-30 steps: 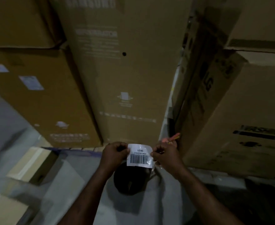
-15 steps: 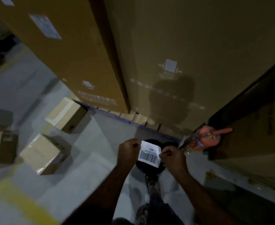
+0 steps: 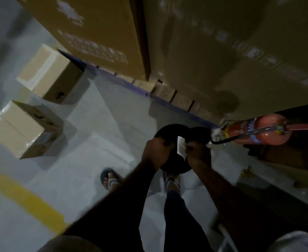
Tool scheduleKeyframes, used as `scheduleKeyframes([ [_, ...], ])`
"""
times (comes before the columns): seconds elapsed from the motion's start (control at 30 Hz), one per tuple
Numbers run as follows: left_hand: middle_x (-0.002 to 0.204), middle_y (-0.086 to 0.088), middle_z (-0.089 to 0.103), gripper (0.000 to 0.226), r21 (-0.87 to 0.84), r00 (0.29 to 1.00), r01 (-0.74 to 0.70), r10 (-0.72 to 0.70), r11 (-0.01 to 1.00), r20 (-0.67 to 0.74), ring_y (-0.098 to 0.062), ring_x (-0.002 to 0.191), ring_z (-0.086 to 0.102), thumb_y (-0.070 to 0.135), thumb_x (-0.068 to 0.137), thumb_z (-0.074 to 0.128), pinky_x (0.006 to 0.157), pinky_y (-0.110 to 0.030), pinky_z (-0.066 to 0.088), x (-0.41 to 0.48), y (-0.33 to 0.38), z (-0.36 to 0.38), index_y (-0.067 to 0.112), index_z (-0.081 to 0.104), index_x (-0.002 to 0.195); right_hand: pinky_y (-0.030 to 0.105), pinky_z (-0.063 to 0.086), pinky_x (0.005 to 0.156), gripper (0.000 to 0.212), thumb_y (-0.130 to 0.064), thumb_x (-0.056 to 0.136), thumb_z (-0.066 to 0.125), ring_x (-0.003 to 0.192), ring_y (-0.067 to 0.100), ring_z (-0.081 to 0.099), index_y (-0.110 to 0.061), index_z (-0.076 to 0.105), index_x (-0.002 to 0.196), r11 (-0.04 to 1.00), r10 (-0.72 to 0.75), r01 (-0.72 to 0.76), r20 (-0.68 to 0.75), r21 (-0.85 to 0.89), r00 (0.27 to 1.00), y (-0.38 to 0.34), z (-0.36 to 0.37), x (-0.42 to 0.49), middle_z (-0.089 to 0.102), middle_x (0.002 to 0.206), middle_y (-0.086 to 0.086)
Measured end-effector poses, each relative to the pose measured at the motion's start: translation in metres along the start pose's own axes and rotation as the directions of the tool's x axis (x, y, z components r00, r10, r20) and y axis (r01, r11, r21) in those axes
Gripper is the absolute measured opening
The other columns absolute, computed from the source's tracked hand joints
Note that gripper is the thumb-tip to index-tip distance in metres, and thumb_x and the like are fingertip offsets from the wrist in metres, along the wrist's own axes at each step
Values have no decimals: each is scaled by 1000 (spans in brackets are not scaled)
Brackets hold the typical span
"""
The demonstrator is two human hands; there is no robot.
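A small white barcode label [image 3: 181, 149] shows as a narrow strip between my two hands. My left hand [image 3: 156, 152] pinches its left edge and my right hand [image 3: 197, 151] pinches its right edge, both with curled fingers. The hands are close together, so most of the label is hidden. A round black object [image 3: 176, 165] lies on the floor right under the hands; what it is cannot be made out.
Tall cardboard cartons [image 3: 195, 42] stand on a pallet [image 3: 167, 91] ahead. A red fire extinguisher [image 3: 255, 131] sits at the right by the cartons. Two small boxes [image 3: 49, 73] [image 3: 24, 128] lie on the grey floor at left, beside a yellow line [image 3: 22, 197]. My sandalled feet [image 3: 111, 180] are below.
The view has tilted down toward the floor and my feet. My hands have drawn closer together, so the label now shows only as a narrow strip.
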State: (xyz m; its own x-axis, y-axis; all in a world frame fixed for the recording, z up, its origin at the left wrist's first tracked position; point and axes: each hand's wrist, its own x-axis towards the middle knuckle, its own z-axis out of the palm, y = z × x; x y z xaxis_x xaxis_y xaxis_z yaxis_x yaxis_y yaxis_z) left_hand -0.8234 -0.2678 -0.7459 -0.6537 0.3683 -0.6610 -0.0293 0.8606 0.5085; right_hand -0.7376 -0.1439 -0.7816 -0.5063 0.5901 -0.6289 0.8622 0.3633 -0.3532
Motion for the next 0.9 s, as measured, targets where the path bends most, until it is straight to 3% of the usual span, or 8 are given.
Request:
scheduleKeyframes([
  [0.13, 106, -18, 71, 39, -44, 1000, 18, -18, 999, 16, -35, 102, 65, 36, 90, 52, 84, -33, 48, 13, -30, 7, 5, 73, 98, 34, 43, 89, 23, -15, 97, 53, 111, 36, 59, -7, 73, 105, 998, -8, 8, 3, -58, 1000, -4, 25, 13, 67, 115, 18],
  [0.27, 109, -12, 73, 32, -73, 999, 50, -49, 996, 15, -32, 105, 65, 28, 86, 52, 89, -33, 51, 19, -50, 9, 12, 76, 100, 35, 44, 91, 20, -15, 94, 56, 113, 34, 59, -10, 70, 107, 996, 37, -37, -2, -76, 999, -7, 42, 20, 67, 117, 15],
  [0.47, 108, -11, 74, 52, -134, 999, 53, -54, 990, -5, -30, 104, 66, 37, 73, 41, 88, -32, 52, 20, -44, 5, 13, 75, 102, 37, 45, 92, 16, -16, 91, 61, 111, 33, 60, -12, 70, 104, 998, 38, -38, 3, -58, 999, -7, 40, 24, 68, 114, 13],
  [0.6, 101, -11, 75, 36, -177, 998, 44, -49, 983, -26, -29, 99, 68, 31, 79, 51, 86, -33, 53, 11, -39, -6, 10, 75, 95, 34, 45, 88, 18, -17, 93, 59, 112, 33, 59, -14, 67, 109, 995, 32, -24, 80, -95, 996, -15, 27, 13, 66, 117, 12],
  [0.67, 99, -8, 76, 22, -225, 996, 51, -66, 973, -63, -25, 97, 69, 19, 84, 57, 83, -25, 51, 1, -39, -20, 12, 76, 91, 30, 43, 84, 14, -18, 93, 60, 105, 29, 61, -14, 66, 104, 995, -16, 27, 111, -100, 994, -24, 22, 2, 66, 111, 11],
  [0.77, 99, -7, 76, 18, -269, 985, 54, -95, 962, -141, -21, 96, 69, 15, 85, 59, 79, -13, 43, -21, -46, -53, 10, 77, 90, 29, 45, 81, 18, -26, 95, 57, 96, 23, 62, -11, 59, 106, 971, -130, 161, 175, -177, 976, -50, 25, -20, 67, 106, 9],
  [0.9, 106, -4, 76, 16, -327, 958, 81, -163, 942, -234, -20, 103, 68, 13, 89, 62, 91, -22, 47, -64, -75, -120, 11, 77, 96, 27, 40, 74, 9, -21, 92, 62, 94, 28, 64, -17, 58, 85, 931, -264, 310, 228, -193, 937, -125, 26, -67, 68, 93, 9],
])
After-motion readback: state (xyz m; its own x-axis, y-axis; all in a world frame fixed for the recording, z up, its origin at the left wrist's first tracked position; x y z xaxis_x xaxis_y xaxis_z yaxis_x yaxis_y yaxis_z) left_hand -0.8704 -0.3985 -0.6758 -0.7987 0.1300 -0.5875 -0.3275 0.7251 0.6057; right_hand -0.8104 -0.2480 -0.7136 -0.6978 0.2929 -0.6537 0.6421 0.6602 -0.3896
